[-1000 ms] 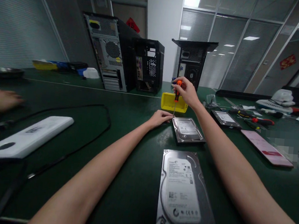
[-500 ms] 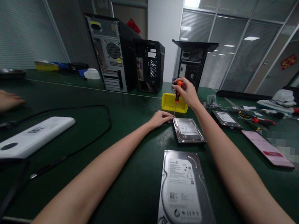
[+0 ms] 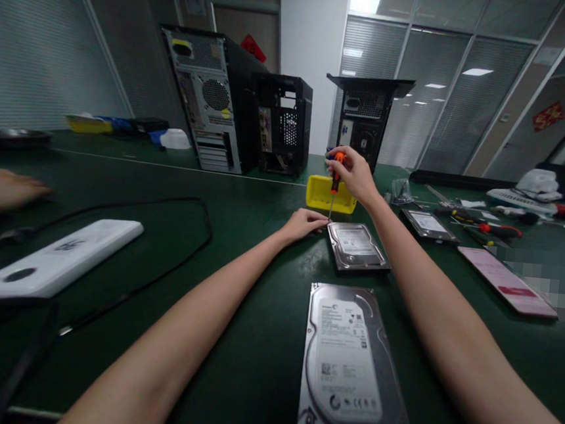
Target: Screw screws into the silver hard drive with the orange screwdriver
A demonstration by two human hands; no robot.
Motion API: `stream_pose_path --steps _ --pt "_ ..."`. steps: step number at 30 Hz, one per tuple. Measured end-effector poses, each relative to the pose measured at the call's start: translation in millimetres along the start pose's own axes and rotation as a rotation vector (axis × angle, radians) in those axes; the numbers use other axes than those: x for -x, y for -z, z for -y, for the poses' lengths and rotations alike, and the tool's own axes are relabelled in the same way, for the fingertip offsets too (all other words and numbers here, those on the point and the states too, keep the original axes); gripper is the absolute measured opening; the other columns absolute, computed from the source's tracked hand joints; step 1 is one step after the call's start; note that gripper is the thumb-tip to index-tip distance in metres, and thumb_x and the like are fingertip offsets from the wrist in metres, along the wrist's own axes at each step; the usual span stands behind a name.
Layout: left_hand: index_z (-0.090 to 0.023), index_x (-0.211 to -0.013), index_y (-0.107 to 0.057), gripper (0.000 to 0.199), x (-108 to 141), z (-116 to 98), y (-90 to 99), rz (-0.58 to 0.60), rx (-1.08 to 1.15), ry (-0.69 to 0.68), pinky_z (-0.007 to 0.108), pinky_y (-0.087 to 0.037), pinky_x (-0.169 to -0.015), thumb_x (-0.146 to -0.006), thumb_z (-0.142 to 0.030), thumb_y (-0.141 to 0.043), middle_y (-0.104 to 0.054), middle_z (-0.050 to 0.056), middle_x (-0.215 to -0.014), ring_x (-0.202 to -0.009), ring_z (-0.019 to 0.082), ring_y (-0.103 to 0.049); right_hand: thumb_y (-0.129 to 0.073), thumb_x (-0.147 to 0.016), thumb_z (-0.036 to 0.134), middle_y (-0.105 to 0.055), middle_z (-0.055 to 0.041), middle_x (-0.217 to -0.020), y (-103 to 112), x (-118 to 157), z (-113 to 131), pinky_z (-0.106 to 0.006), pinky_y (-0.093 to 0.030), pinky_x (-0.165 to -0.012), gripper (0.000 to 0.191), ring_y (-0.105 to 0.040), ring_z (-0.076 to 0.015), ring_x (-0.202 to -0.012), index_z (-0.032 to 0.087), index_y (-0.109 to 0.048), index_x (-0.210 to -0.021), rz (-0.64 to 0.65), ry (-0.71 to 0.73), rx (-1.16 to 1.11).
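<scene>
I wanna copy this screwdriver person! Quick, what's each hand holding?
Left hand: can't tell, it's at the middle hard drive.
Right hand: closed, holding the orange-and-black screwdriver.

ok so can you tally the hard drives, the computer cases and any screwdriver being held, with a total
hard drives: 3
computer cases: 3
screwdriver held in the right hand: 1
total: 7

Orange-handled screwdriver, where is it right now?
In the head view, right of centre: the screwdriver is upright in the right hand, tip at the far left corner of the middle hard drive, beside the left hand.
</scene>
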State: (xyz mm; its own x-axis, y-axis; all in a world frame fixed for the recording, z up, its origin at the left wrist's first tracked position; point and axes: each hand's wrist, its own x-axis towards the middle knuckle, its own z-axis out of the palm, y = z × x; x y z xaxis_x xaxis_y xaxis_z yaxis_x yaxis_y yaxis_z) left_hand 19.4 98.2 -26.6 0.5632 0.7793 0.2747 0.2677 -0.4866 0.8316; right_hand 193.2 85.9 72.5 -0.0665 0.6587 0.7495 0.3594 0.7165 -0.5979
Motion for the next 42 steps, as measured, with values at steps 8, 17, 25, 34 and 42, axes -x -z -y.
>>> stream_pose_path --steps 8,17,25,34,42 --pt "-0.011 -0.103 -0.074 0.033 -0.1 1.8 -0.6 -0.007 0.012 0.006 0.027 -0.053 -0.073 -0.080 -0.034 -0.067 -0.075 0.011 -0.095 -0.076 0.016 -0.067 -0.063 -0.082 0.038 -0.061 0.0001 -0.079 0.7 0.7 0.8 -0.030 -0.049 -0.076 0.028 -0.062 -0.0138 -0.074 0.019 -0.060 -0.102 0.002 0.016 -0.005" --pt "-0.012 -0.099 -0.075 0.033 0.5 -2.3 -0.9 -0.019 0.079 0.039 0.026 -0.052 -0.072 -0.081 -0.038 -0.066 -0.075 0.010 -0.093 -0.077 0.015 -0.067 -0.062 -0.082 0.039 -0.061 0.0006 -0.076 0.5 -1.2 -3.6 -0.030 -0.050 -0.074 0.028 -0.063 -0.0145 -0.073 0.019 -0.060 -0.102 -0.014 -0.006 0.006" --pt "-0.011 -0.098 -0.075 0.032 -0.1 -1.8 -0.9 -0.003 0.078 0.030 0.026 -0.051 -0.072 -0.081 -0.037 -0.065 -0.075 0.010 -0.092 -0.074 0.015 -0.066 -0.063 -0.081 0.041 -0.062 0.0011 -0.075 -0.1 -0.4 -2.4 -0.030 -0.050 -0.074 0.030 -0.063 -0.0144 -0.073 0.020 -0.059 -0.102 0.002 -0.012 -0.005" --pt "-0.012 -0.099 -0.075 0.032 -1.5 -0.1 -1.2 0.001 0.035 0.020 0.025 -0.051 -0.073 -0.082 -0.037 -0.064 -0.075 0.008 -0.091 -0.075 0.015 -0.067 -0.062 -0.082 0.042 -0.060 0.0014 -0.075 -1.5 0.1 1.0 -0.028 -0.051 -0.073 0.030 -0.063 -0.0135 -0.073 0.020 -0.058 -0.102 0.023 -0.011 -0.052" --pt "-0.011 -0.100 -0.075 0.031 -1.8 -0.6 -1.2 0.002 0.015 0.010 0.025 -0.051 -0.070 -0.083 -0.033 -0.062 -0.075 0.009 -0.092 -0.071 0.015 -0.066 -0.062 -0.082 0.039 -0.061 0.0012 -0.076 -3.0 0.8 4.3 -0.028 -0.052 -0.070 0.028 -0.062 -0.0131 -0.069 0.020 -0.057 -0.103 0.058 -0.022 -0.105"
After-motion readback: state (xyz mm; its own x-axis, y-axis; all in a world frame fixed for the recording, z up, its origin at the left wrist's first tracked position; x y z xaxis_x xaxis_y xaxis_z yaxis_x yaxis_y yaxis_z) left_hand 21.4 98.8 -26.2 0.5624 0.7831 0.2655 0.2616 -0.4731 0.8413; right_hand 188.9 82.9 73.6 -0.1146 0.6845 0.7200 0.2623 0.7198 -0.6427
